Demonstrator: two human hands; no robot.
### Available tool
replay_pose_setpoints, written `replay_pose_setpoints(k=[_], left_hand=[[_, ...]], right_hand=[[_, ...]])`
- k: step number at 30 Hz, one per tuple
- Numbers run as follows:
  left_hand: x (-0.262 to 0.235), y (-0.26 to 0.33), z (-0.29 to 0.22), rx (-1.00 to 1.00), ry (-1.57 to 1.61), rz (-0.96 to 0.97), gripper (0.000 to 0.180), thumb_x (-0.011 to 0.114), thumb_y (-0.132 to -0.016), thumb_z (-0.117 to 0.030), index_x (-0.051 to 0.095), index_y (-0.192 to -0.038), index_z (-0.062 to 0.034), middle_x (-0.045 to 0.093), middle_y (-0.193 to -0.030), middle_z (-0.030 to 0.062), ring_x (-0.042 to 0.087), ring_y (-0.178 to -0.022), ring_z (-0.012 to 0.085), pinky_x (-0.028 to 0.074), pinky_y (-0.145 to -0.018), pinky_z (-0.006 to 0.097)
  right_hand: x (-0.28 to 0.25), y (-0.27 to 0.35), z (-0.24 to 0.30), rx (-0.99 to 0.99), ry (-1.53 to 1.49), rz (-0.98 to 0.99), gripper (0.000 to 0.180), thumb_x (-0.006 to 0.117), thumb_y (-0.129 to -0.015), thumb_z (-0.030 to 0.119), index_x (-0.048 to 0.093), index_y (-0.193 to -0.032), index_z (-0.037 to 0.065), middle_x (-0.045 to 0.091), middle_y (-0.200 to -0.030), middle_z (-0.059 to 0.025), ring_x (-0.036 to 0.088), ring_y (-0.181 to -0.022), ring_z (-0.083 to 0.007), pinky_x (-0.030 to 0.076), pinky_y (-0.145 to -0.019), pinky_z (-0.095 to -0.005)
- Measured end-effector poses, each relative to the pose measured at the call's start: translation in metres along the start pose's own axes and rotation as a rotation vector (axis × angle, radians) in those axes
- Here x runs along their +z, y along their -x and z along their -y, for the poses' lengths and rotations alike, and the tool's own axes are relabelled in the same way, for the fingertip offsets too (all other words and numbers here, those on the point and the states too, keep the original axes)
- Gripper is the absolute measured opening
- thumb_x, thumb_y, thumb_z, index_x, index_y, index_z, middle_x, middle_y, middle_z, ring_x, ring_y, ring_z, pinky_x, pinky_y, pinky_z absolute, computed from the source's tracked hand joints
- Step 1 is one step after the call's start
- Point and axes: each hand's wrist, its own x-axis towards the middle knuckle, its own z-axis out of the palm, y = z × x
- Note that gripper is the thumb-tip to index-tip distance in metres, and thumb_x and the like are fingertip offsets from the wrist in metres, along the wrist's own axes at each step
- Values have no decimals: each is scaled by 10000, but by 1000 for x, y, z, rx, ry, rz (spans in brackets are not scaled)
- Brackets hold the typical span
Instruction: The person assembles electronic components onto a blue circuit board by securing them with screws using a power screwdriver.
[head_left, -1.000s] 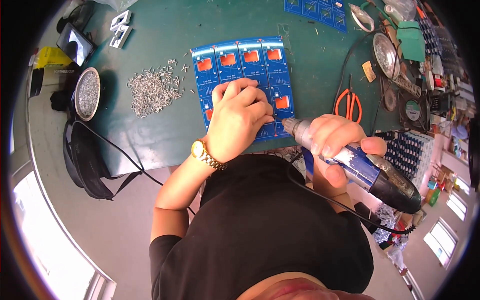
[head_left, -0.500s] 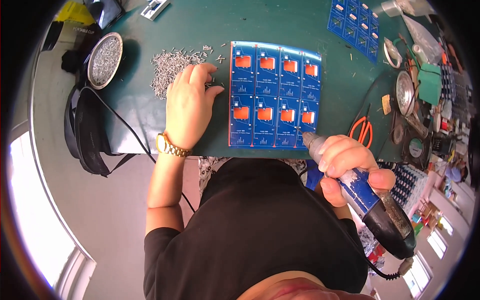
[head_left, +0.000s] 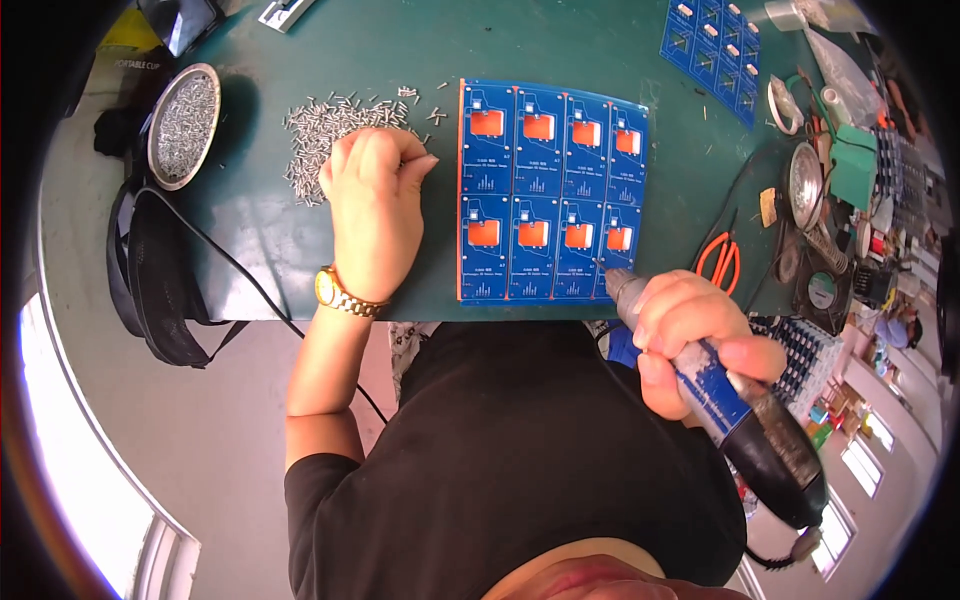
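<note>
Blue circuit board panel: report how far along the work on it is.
Done: the blue circuit board panel lies flat on the green table, with small metal screws heaped beside it. In hand: the left hand rests on that heap, and the right hand holds the electric screwdriver with its tip at the panel's lower right corner. Left: which board sections already have screws is too small to tell.

The left hand (head_left: 372, 210) has left the blue circuit-board panel (head_left: 552, 190), where it lay a second ago, and now rests at the panel's nine o'clock, fingertips on the heap of small metal pins (head_left: 335, 135). The right hand (head_left: 690, 340) has brought the electric screwdriver (head_left: 720, 400) closer, its tip now at the panel's five o'clock corner.
</note>
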Motion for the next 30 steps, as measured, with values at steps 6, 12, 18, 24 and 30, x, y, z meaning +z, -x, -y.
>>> replay_pose_setpoints(k=[6,12,18,24,30], left_hand=[[1,11,-22,39,238,62,177,667,-741,9,551,-851,-66,598,-845,58,557,-819,288,413,-753,397],[19,28,-66,285,290,243,144,616,-749,-14,559,-862,-83,595,-869,40,558,-871,256,376,-821,369],[28,35,-83,319,125,229,230,701,-680,-31,588,-871,-91,555,-1010,20,525,-990,230,352,-887,397],[32,39,-84,333,-92,201,190,685,-712,-60,590,-869,-109,539,-1024,10,501,-1050,240,280,-992,528],[32,38,-89,338,-148,226,146,659,-750,-85,578,-868,-113,540,-1015,1,499,-1089,234,227,-1018,590]], right_hand=[[-8,5,-10,-12,-125,5,754,633,-647,-188,318,-1262,113,555,-842,-119,586,-642,-219,510,-581,-375],[-5,11,-5,0,-149,-100,706,616,-712,-144,311,-1291,121,557,-818,-110,568,-669,-206,498,-604,-354],[-24,25,-12,-7,-319,-190,703,628,-793,55,304,-1398,208,528,-845,-63,537,-673,-188,427,-624,-345],[-26,39,-4,-132,-311,-160,676,637,-771,56,345,-1360,217,556,-835,-67,552,-634,-187,420,-577,-337],[-24,37,4,-175,-276,-77,702,652,-733,-75,322,-1315,139,580,-847,-124,575,-646,-224,499,-597,-377]])
